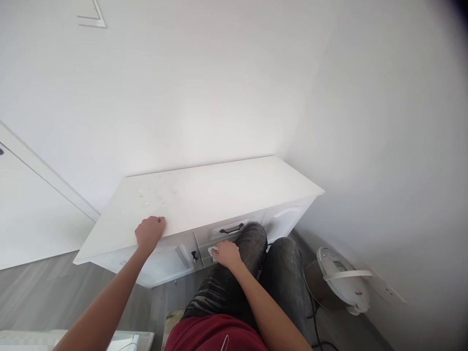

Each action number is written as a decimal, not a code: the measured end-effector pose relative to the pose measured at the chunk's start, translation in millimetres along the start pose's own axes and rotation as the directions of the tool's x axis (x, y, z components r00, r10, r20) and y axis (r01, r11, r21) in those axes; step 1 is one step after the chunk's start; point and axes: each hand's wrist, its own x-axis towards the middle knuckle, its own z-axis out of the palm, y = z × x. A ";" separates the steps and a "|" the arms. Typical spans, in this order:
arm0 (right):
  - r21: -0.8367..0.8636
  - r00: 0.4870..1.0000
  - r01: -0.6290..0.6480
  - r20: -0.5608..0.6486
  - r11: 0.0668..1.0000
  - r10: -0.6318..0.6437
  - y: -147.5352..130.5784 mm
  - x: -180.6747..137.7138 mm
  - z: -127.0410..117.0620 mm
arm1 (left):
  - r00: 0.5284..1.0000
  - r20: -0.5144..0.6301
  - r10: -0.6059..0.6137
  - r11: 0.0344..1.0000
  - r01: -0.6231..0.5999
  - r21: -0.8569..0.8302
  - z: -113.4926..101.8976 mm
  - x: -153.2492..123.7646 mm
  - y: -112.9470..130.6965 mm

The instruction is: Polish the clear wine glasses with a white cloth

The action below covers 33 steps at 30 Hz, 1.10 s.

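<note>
One cabinet [219, 195] bears one handle [231, 228], one knob [193, 255], one cloth [213, 251], one left hand [149, 231] and one right hand [228, 254]; one cooker [340, 278] stands beside it.

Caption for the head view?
Person's left hand rests on white cabinet top; right hand presses white cloth against drawer front.

white cabinet [204, 195], black handle [231, 227]

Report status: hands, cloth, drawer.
Left hand fisted on cabinet top edge. Right hand holds white cloth against drawer front, under black handle. Own knees crowd the drawer.
</note>
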 end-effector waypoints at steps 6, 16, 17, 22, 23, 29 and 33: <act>-0.021 1.000 -0.008 0.008 1.000 0.008 -2.3 -0.5 -0.6 | 1.000 -0.002 0.001 1.000 -0.001 0.002 2.4 4.3 -2.1; -0.017 1.000 -0.008 0.026 1.000 0.009 -2.1 2.3 -0.2 | 1.000 0.006 0.005 1.000 -0.005 0.008 -0.3 3.4 -1.0; -0.014 1.000 -0.009 0.027 1.000 0.009 -1.9 2.3 -0.7 | 1.000 0.007 0.007 1.000 -0.007 0.006 -0.4 3.4 -0.9; -0.004 0.999 -0.012 0.032 1.000 0.012 -1.1 1.8 -2.8 | 1.000 0.003 0.009 1.000 -0.009 -0.003 0.6 4.0 -1.0; -0.003 0.999 -0.012 0.029 1.000 0.013 -1.2 1.6 -2.8 | 1.000 -0.001 0.008 1.000 -0.008 -0.006 1.3 3.9 -1.1; 0.009 1.000 -0.004 0.008 1.000 0.004 -1.6 0.4 -0.4 | 0.998 -0.040 0.040 0.998 -0.043 -0.053 8.1 1.6 -2.8; 0.019 1.000 0.018 -0.004 1.000 -0.018 -1.2 -0.5 0.3 | 0.995 -0.081 0.056 0.991 -0.065 -0.116 10.0 -0.4 -4.5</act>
